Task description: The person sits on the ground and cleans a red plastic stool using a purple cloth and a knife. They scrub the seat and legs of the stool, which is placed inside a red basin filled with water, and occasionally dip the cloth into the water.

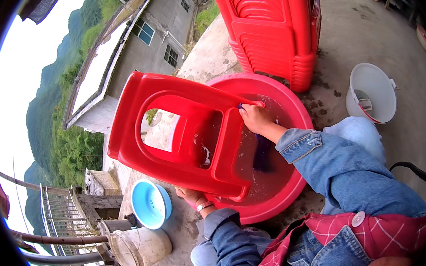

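A red plastic stool [179, 87] lies tilted over a large round red basin [297, 107] of murky water. My left hand [192, 195] grips the stool's lower edge from beneath, with part of the fingers hidden. At the stool's leg end on the basin side, my right hand [257, 118] presses a dark blue or purple cloth [262, 153] against the plastic; the cloth's length trails into the water. A tall stack of red plastic stools [265, 35] stands just beyond the basin.
A blue basin [167, 202] and a dirty white bucket [152, 246] stand on the concrete at the left. To the right is an empty-looking white bucket [380, 89]. Poles [64, 240] and a railing run along the far left. My knees flank the red basin's near side.
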The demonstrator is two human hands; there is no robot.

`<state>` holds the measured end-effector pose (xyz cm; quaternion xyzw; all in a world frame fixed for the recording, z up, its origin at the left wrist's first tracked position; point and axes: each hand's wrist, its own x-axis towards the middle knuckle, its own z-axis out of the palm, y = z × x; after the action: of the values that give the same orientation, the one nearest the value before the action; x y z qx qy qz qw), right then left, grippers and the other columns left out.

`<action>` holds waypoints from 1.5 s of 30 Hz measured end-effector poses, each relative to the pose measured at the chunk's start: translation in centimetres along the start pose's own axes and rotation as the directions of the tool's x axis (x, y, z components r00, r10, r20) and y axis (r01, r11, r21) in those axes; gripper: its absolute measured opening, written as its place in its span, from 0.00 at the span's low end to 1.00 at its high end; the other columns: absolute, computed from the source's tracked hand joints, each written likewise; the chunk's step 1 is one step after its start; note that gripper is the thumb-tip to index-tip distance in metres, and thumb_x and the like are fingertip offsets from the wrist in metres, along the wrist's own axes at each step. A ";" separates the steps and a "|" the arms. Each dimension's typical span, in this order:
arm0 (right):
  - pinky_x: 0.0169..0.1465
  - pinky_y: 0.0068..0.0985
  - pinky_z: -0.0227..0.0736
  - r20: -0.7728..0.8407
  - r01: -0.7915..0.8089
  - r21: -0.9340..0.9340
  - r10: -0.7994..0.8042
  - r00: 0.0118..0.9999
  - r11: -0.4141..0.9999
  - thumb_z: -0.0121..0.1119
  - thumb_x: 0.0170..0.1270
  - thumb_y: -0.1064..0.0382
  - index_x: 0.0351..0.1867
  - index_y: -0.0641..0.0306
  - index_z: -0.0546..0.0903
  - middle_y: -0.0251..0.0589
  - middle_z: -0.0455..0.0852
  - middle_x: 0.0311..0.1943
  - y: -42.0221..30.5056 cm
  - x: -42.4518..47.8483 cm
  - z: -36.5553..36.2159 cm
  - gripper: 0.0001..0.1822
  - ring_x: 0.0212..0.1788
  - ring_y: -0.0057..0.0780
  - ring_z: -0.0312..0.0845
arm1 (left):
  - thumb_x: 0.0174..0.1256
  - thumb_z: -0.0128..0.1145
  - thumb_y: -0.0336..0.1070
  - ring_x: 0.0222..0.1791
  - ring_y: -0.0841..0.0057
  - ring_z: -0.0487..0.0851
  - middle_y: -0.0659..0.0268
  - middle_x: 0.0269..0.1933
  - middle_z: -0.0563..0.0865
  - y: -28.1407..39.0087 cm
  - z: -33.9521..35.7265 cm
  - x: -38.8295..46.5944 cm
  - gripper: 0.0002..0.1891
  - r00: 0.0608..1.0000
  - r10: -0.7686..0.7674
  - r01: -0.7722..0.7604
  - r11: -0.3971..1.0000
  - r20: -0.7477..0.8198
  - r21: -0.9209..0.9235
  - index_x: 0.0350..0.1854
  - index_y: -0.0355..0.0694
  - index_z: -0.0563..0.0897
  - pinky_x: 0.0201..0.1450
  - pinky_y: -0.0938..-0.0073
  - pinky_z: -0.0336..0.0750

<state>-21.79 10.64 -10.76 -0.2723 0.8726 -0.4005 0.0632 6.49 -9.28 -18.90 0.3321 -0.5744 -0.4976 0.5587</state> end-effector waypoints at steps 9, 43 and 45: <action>0.46 0.44 0.73 0.116 -0.111 0.137 0.095 0.989 0.984 0.49 0.65 0.53 0.38 0.66 0.79 0.54 0.84 0.36 -2.0 -3.9 -1.2 0.17 0.42 0.50 0.81 | 0.76 0.38 0.46 0.20 0.75 0.75 0.62 0.25 0.80 9.8 -1.0 3.1 0.21 0.939 -0.163 0.238 0.943 -0.302 0.231 0.31 0.31 0.73 0.25 0.76 0.73; 0.35 0.41 0.76 0.444 0.343 -0.204 -0.225 0.867 0.917 0.48 0.64 0.60 0.41 0.65 0.76 0.50 0.85 0.25 -2.1 -16.9 -4.8 0.12 0.31 0.46 0.83 | 0.70 0.34 0.61 0.29 0.50 0.83 0.51 0.26 0.84 14.4 13.0 -2.6 0.30 0.930 -0.041 -0.329 0.344 0.364 0.879 0.27 0.40 0.80 0.30 0.50 0.74; 0.36 0.39 0.77 0.493 0.372 -0.240 -0.218 0.843 0.897 0.49 0.59 0.64 0.36 0.64 0.81 0.48 0.86 0.27 -1.8 -16.7 -5.4 0.10 0.33 0.44 0.84 | 0.70 0.35 0.62 0.29 0.49 0.82 0.51 0.25 0.84 13.3 12.8 -3.3 0.30 0.917 -0.027 -0.365 0.350 0.399 0.863 0.25 0.40 0.80 0.30 0.50 0.74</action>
<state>-8.70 22.02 -7.60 -0.4974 0.8341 -0.1805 0.1557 -3.17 0.14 -5.81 0.4321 -0.8726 -0.0771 0.2145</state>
